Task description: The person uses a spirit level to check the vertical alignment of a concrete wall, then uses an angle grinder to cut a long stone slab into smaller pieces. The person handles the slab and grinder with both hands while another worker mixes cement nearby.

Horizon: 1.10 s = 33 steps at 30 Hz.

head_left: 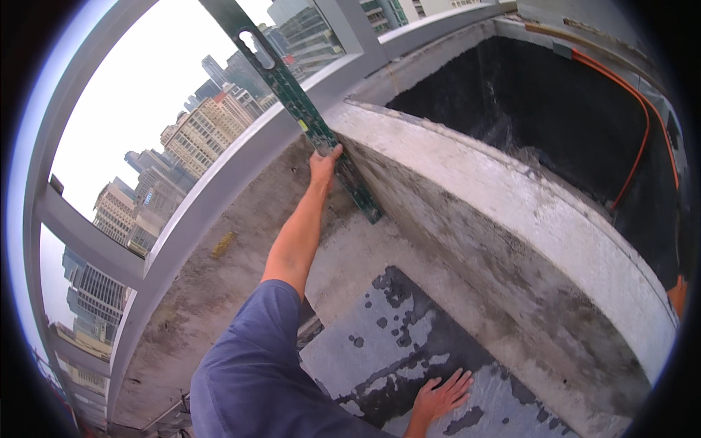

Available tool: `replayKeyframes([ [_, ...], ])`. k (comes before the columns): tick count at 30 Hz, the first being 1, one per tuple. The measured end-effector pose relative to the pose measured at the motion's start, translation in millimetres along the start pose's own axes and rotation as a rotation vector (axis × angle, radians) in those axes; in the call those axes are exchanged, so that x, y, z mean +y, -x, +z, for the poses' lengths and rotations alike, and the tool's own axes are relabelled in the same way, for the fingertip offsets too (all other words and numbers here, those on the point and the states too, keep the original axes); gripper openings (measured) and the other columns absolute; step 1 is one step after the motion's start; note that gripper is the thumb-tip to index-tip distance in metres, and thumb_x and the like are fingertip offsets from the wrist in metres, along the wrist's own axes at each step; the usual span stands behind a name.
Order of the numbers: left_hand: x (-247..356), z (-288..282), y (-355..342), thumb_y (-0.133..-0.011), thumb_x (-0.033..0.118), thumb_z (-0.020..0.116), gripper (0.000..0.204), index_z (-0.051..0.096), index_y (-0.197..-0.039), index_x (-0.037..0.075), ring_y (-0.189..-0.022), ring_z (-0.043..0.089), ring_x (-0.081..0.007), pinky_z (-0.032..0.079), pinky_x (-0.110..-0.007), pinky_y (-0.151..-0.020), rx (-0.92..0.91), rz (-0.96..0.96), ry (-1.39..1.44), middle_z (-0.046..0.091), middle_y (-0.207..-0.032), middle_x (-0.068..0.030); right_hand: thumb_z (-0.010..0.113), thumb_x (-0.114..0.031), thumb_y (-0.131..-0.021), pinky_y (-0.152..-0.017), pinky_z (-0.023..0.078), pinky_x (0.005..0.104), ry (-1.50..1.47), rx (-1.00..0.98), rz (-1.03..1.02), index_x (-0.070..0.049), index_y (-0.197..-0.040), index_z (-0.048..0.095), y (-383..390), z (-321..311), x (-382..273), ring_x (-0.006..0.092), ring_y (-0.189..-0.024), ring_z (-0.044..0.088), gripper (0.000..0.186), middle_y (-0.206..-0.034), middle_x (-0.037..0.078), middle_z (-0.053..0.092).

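A long green spirit level (293,98) stands upright in the corner between two concrete walls, a slotted opening near its upper part. My left hand (323,166) is closed round it below the middle, the arm stretched out. Its lower end is down by the concrete ledge; whether it touches there I cannot tell. Lower in view, my right hand (441,398) lies flat with fingers spread on a grey stone slab (332,350). Dark wet-looking patches cover parts of the slab.
A low concrete wall (511,191) curves along the right. Behind it is a dark-lined pit (526,102) with an orange cable (645,131). Grey metal window framing (212,177) borders the left, with city buildings (212,131) outside. A yellow scrap (223,245) is on the concrete.
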<state>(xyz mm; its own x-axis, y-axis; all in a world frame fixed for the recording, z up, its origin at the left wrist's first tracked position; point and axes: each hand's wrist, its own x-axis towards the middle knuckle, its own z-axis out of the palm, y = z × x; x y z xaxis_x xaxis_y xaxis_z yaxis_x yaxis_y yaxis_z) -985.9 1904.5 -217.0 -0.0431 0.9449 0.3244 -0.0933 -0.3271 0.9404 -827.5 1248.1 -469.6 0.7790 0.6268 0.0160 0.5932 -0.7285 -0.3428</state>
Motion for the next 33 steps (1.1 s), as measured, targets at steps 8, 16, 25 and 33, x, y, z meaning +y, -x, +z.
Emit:
replayKeyframes([
  [8,-1,8,1,-0.097,0.008,0.088,0.035,0.073,-0.127,0.001,-0.108,0.073,-0.0198,0.055,-0.037,-0.1,0.03,0.033,-0.01,0.079,-0.12,-0.0056,0.06,-0.022,-0.102,-0.136,0.019,0.0616,-0.006,-0.022,0.019,-0.006,-0.169,0.044,-3,-3,-1,0.036,-0.17,0.03,0.071,-0.181,0.015,0.037],
  [16,3,-13,-4,-0.096,0.011,0.089,0.039,0.071,-0.129,0.001,-0.107,0.073,-0.0213,0.057,-0.039,-0.099,-0.011,0.04,-0.082,0.079,-0.121,-0.0073,0.06,-0.025,-0.101,-0.136,0.02,0.0608,-0.029,-0.075,0.054,-0.005,-0.167,0.049,-7,-10,-11,0.0354,-0.169,0.032,0.069,-0.179,0.016,0.041],
  [25,-2,11,2,-0.096,0.014,0.09,0.041,0.07,-0.13,0.002,-0.107,0.074,-0.0203,0.058,-0.038,-0.097,0.002,-0.018,-0.027,0.079,-0.119,-0.0069,0.06,-0.038,-0.1,-0.134,0.028,0.0551,0.109,0.138,0.034,-0.018,-0.162,0.06,-11,-30,-17,0.0303,-0.164,0.044,0.065,-0.174,0.009,0.052],
  [33,-1,3,-2,-0.098,0.013,0.089,0.045,0.066,-0.135,0.001,-0.111,0.073,-0.0212,0.058,-0.039,-0.099,0.031,-0.024,-0.05,0.078,-0.122,-0.0079,0.059,-0.04,-0.101,-0.137,0.022,0.0527,0.169,0.152,0.0,-0.02,-0.164,0.058,-6,-28,-12,0.0287,-0.165,0.043,0.065,-0.176,0.008,0.051],
])
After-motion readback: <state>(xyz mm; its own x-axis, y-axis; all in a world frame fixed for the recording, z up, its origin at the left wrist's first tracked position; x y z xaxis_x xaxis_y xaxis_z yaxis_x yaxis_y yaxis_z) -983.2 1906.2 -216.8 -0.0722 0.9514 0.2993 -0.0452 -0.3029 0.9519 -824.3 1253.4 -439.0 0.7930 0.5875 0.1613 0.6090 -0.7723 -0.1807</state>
